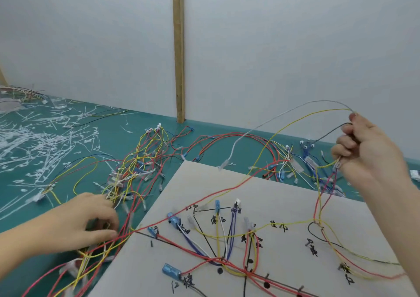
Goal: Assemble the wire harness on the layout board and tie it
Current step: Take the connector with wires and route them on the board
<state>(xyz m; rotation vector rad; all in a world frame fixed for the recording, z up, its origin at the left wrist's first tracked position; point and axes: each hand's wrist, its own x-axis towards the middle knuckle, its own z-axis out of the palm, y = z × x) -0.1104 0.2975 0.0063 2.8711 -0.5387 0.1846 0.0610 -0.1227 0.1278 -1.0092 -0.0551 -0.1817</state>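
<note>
Wire harness [227,260] on layout board [284,194]; right hand [366,151] fingers grasping raised wires [295,117]; left hand [88,221] fingers curled into wire pile [127,183] on worktop [91,137].

We face a pale grey-white wall [91,35] that fills the far half of the view. A narrow upright wooden strip [178,47] divides it just left of the middle, running from the top edge down to the table. A second wooden strip [2,75] slants in at the far left edge. Below the wall lies a teal green tabletop [141,124], which meets the wall along a line that drops towards the right. The light is soft and even, with no hard shadows.
</note>
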